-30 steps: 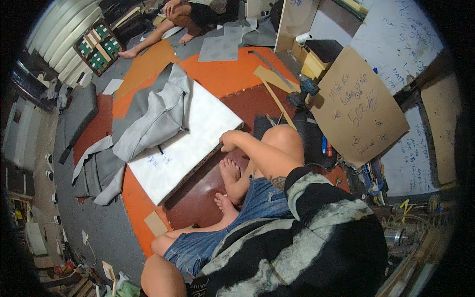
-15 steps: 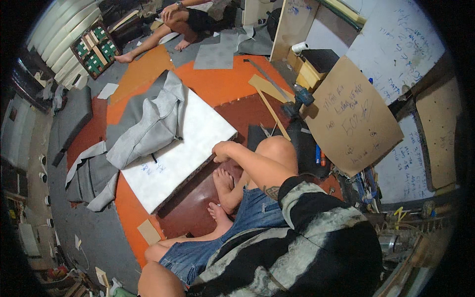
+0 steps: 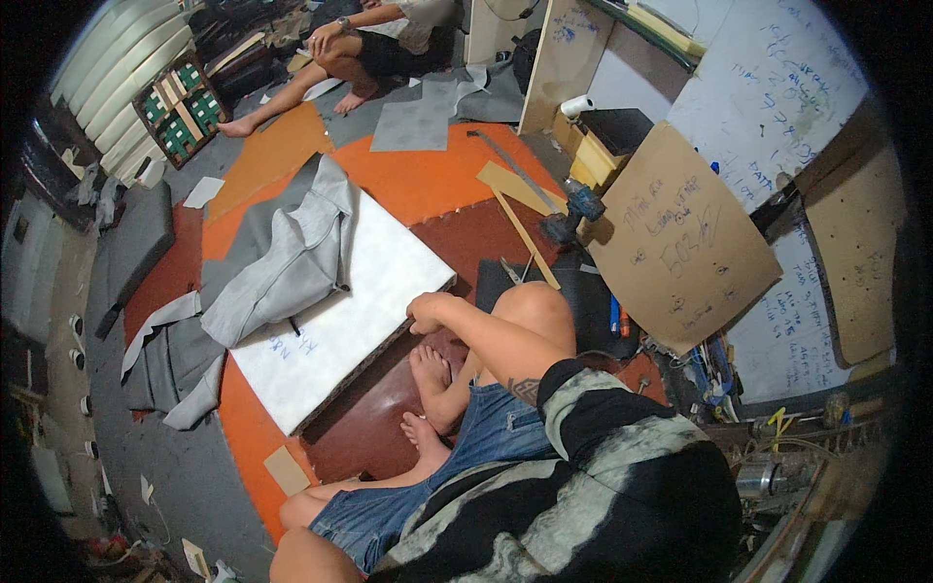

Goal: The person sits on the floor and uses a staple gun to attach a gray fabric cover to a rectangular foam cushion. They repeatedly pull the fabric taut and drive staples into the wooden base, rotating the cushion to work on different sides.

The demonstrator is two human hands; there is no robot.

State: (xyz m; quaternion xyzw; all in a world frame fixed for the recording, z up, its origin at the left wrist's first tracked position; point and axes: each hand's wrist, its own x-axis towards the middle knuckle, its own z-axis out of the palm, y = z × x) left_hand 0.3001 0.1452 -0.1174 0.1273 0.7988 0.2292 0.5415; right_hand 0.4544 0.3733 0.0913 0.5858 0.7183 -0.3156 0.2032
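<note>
My right hand [image 3: 425, 313] is at the near right edge of a flat white foam cushion [image 3: 321, 374], its fingers curled over the rim. The cushion lies tilted across the floor in front of my bare feet, with a few pen marks on its top. A crumpled grey fabric cover [image 3: 277, 257] is bunched over the cushion's far left part. Another piece of grey fabric [image 3: 180, 360] lies folded to its left. My left hand does not show.
To the right are scissors [image 3: 512, 272], a wooden strip [image 3: 528, 236], a cordless drill [image 3: 573, 209], a metal ruler [image 3: 520, 173] and a marked cardboard sheet [image 3: 685, 243]. A webbed frame [image 3: 182, 115] leans at the back left. Another person [image 3: 364, 53] sits at the back.
The whole picture has shifted slightly left and down, and more of the seated person shows. My right hand stays at the cushion's edge; cushion and cover keep their places.
</note>
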